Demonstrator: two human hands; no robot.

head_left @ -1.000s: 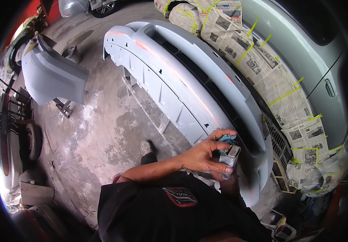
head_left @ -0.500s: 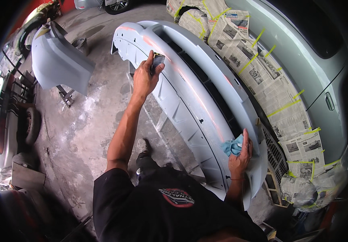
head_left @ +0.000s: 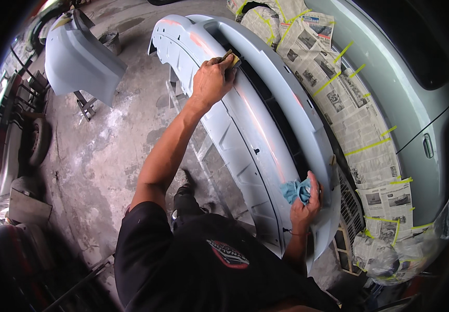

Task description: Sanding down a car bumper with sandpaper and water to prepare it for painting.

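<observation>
In front of me lies a long pale grey car bumper (head_left: 235, 122), with reddish patches along its ridge and a dark slot running lengthwise. Toward its far end, my left hand (head_left: 214, 80) grips a small yellowish sanding pad (head_left: 236, 62) at the slot's near edge. My left fingers are closed on the pad and partly hide it. At the near end, my right hand (head_left: 306, 203) holds a crumpled light blue cloth (head_left: 293, 191) against the bumper, thumb and fingers around it.
Close on the right stands a silver-green car (head_left: 391, 78), its lower side masked with newspaper (head_left: 360, 119) and yellow-green tape. Another grey body panel (head_left: 81, 62) rests on a stand at the left. A metal frame (head_left: 202, 148) supports the bumper over the concrete floor (head_left: 99, 151).
My left hand has moved right, from the bumper's ridge to the slot's edge, turning the sanding pad. My right hand stays near the same spot with the cloth. The view has shifted slightly.
</observation>
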